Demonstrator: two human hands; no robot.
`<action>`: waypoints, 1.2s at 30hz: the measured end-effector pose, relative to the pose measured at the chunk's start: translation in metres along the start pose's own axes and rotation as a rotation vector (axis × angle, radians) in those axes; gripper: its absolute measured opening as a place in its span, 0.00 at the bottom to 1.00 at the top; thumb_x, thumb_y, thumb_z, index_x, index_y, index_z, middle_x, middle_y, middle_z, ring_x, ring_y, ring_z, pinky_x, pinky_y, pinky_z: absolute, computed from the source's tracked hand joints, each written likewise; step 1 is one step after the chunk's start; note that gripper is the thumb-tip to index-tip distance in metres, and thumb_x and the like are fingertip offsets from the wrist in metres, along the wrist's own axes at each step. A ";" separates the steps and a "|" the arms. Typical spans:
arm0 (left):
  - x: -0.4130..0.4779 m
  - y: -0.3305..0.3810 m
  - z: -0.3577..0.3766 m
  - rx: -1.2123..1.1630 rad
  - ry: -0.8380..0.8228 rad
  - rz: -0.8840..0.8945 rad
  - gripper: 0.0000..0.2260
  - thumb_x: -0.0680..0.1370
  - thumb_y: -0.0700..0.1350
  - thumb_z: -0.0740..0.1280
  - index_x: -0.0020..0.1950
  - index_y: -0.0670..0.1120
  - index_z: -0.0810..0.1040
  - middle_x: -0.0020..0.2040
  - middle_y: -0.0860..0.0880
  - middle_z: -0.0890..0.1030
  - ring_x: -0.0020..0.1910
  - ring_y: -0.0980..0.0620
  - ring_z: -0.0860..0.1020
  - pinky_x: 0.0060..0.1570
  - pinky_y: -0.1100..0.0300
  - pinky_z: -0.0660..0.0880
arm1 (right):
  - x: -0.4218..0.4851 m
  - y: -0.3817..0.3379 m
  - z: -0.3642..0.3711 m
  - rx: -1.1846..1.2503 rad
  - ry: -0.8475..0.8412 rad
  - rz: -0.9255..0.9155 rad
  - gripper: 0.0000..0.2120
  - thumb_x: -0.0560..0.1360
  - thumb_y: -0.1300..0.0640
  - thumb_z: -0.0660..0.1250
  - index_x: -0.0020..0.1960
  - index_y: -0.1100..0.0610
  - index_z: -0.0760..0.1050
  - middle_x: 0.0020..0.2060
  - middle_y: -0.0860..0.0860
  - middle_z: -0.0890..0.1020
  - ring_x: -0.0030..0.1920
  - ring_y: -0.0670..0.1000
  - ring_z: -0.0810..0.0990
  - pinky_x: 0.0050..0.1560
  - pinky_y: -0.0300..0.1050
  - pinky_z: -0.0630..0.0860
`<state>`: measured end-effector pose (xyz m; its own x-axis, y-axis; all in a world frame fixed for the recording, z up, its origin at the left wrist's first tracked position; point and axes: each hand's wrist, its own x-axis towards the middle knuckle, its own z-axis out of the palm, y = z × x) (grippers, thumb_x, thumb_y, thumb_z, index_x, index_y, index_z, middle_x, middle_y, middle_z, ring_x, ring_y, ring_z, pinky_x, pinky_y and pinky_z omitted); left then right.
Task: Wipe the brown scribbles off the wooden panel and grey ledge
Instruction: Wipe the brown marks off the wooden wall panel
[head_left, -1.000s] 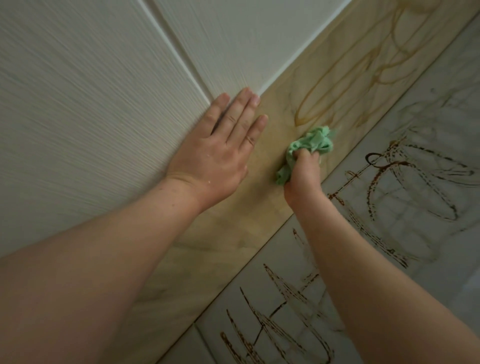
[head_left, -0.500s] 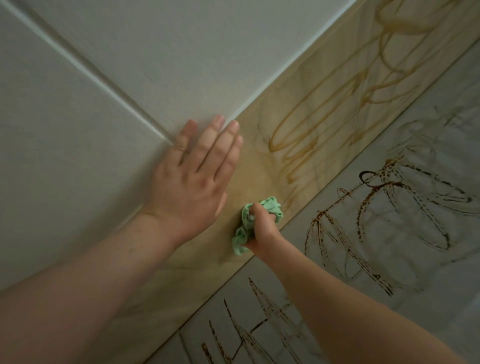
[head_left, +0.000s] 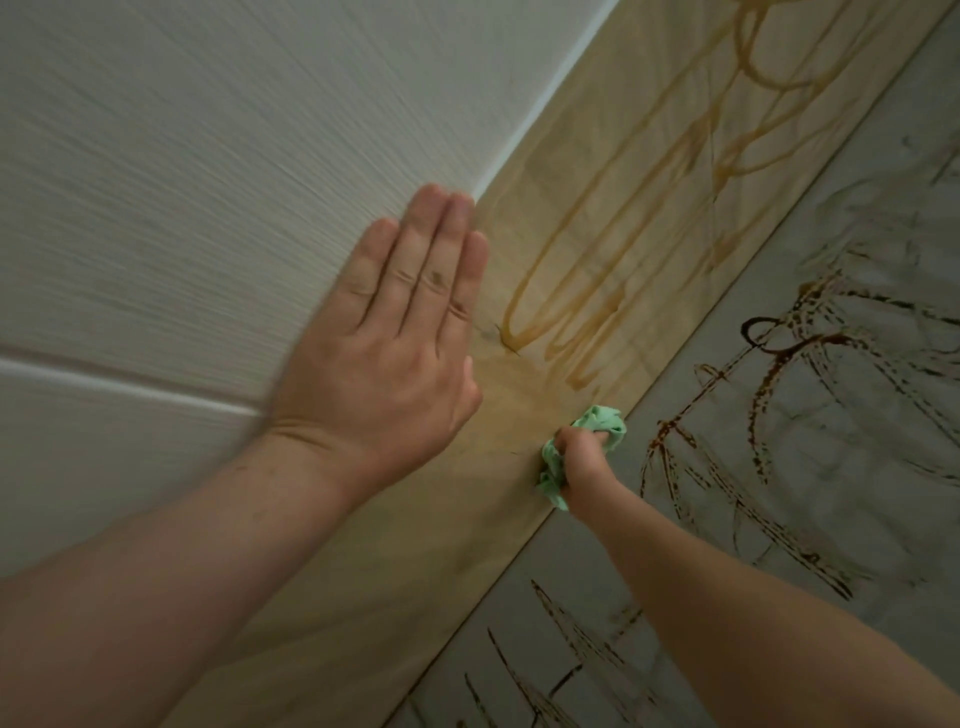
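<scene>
Fingers (head_left: 574, 440) around green cloth (head_left: 605, 421)

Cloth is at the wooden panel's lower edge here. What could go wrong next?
1. The green cloth, bunched small in the right hand, may smear the panel scribbles rather than lift them.
2. The left hand, flat beside those scribbles, might smudge them.
3. The right forearm passes over dark ledge scribbles and could drag through them.

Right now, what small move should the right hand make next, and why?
Probably sweep the green cloth up across the brown loops on the wooden panel: the right hand grips it just below them.
</scene>
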<state>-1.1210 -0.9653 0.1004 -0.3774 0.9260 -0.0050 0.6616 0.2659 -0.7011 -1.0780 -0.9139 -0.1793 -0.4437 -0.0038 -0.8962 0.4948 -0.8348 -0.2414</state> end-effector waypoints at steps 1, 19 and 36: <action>0.000 0.000 0.001 0.002 0.000 0.002 0.33 0.84 0.50 0.51 0.81 0.31 0.44 0.82 0.31 0.47 0.82 0.32 0.47 0.81 0.38 0.48 | 0.006 -0.009 -0.005 -0.017 0.020 -0.032 0.48 0.76 0.64 0.61 0.83 0.46 0.34 0.68 0.61 0.71 0.60 0.65 0.76 0.64 0.65 0.77; -0.001 -0.005 0.006 -0.033 0.128 0.029 0.31 0.83 0.49 0.47 0.83 0.35 0.52 0.82 0.34 0.56 0.82 0.36 0.54 0.81 0.40 0.53 | -0.133 -0.031 0.038 -0.408 -0.137 -1.261 0.23 0.85 0.41 0.49 0.76 0.24 0.49 0.82 0.39 0.40 0.82 0.42 0.41 0.82 0.49 0.48; -0.001 -0.007 0.006 0.049 0.086 0.003 0.34 0.81 0.53 0.48 0.84 0.37 0.48 0.83 0.35 0.52 0.83 0.37 0.51 0.82 0.43 0.48 | -0.131 -0.129 0.023 -0.432 0.085 -0.825 0.32 0.86 0.41 0.50 0.85 0.49 0.43 0.84 0.51 0.45 0.83 0.57 0.49 0.81 0.58 0.51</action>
<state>-1.1292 -0.9697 0.1009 -0.3172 0.9469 0.0527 0.6295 0.2518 -0.7350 -1.1008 -0.8187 -0.0223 -0.7303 0.5535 -0.4002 0.2906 -0.2785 -0.9154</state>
